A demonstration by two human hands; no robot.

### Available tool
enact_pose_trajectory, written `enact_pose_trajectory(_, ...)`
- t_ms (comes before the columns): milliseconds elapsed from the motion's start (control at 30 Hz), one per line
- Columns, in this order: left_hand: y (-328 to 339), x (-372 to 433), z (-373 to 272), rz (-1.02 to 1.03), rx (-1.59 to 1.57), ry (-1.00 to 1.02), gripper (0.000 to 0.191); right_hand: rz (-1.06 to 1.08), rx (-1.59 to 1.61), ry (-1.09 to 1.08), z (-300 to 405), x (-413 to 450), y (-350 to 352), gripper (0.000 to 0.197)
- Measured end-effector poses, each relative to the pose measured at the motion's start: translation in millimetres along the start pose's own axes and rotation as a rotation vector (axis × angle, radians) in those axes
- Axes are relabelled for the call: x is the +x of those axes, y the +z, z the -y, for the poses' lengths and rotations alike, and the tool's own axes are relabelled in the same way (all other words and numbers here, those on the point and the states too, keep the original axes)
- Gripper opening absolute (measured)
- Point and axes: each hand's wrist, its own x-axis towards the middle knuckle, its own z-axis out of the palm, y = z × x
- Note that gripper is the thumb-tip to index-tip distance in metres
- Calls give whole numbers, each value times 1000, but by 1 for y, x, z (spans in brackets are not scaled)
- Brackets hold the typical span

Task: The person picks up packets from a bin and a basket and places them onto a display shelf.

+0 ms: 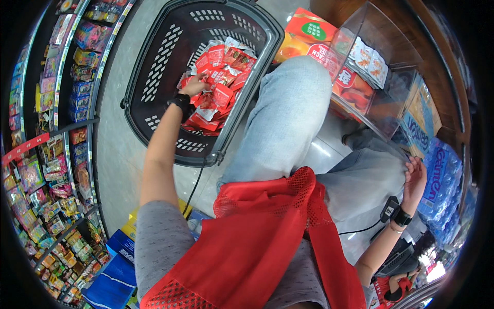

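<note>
A dark plastic shopping basket [158, 65] stands on the floor ahead of me, with a heap of red snack packets [222, 94] inside. My left hand [195, 85] reaches into it and touches the packets; whether the fingers grip one I cannot tell. Over at the right, my right hand [415, 174] rests beside my bent knee in jeans, its fingers loosely curled with nothing seen in them. Silvery-white packets [366, 63] lie stacked in a clear acrylic bin [389, 34] right of the basket. Both wrists wear black straps.
Shelves of colourful packaged snacks [50, 189] line the left side. Fruit-printed cartons [308, 31] sit by the clear bin. Blue-wrapped bottle packs [440, 189] stand at the right. Black cables hang from the wrist devices. Another person [401, 286] shows at the lower right.
</note>
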Motion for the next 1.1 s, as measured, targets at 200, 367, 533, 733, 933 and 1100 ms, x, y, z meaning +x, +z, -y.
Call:
enact_pose_trajectory(200, 39, 14, 7, -50, 243, -17, 79, -135, -124, -7, -3, 5, 4, 27)
enact_pose_trajectory(367, 56, 28, 30, -209, 415, 118, 77, -168, -127, -51, -11, 14, -4, 26)
enact_pose_trajectory(533, 60, 12, 14, -160, 138, 24, 77, -214, -143, -69, -10, 14, -2, 25)
enact_pose_trajectory(733, 78, 33, 33, -456, -249, -24, 85, -211, -57, -45, -9, 15, -1, 24)
enact_pose_trajectory(933, 89, 34, -13, 9, -929, -64, 63, -200, -33, -79, -13, 12, -10, 23)
enact_pose_trajectory(1100, 103, 44, -13, -344, -462, -113, 81, -235, -46, -106, -15, 16, -5, 23)
